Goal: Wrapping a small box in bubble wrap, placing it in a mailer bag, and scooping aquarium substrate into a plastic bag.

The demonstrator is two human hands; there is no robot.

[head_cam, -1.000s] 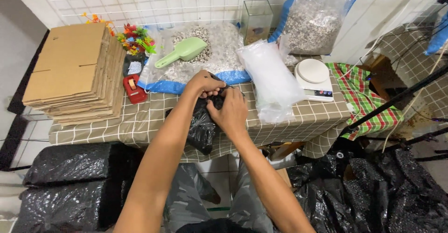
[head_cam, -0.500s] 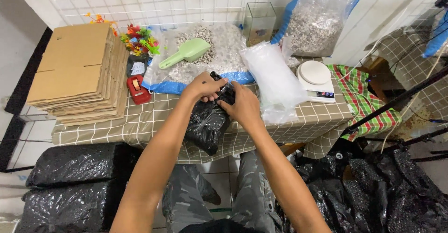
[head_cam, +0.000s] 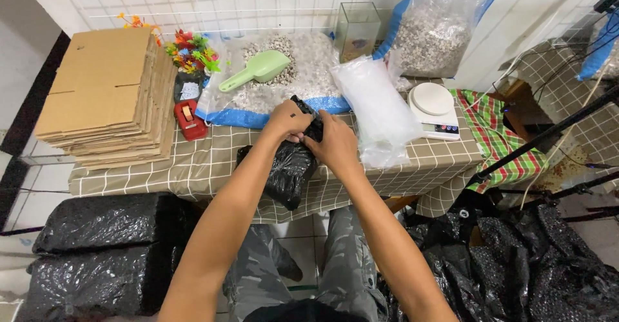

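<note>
Both hands clench the gathered top of a black plastic bag [head_cam: 290, 170] — the left hand [head_cam: 288, 120] on the near-left side of the bunched neck, the right hand [head_cam: 335, 142] pressed against it from the right, fingers curled over the plastic. Below the grip the bag hangs full and lumpy, resting on the front edge of the checked tablecloth [head_cam: 193, 167] and drooping past it. Just beyond the grip lies a spread of pale gravel [head_cam: 303, 77] with a green scoop [head_cam: 258, 69] on it. To the right of the grip sits a stack of clear plastic bags [head_cam: 380, 106], and past that a white kitchen scale [head_cam: 433, 109]. Left of the grip are a red tape dispenser [head_cam: 189, 119] and — further out — a pile of flat cardboard boxes [head_cam: 106, 96]. Under the grip, by the person's knees, black sacks [head_cam: 103, 251] lie stacked on the floor.
</note>
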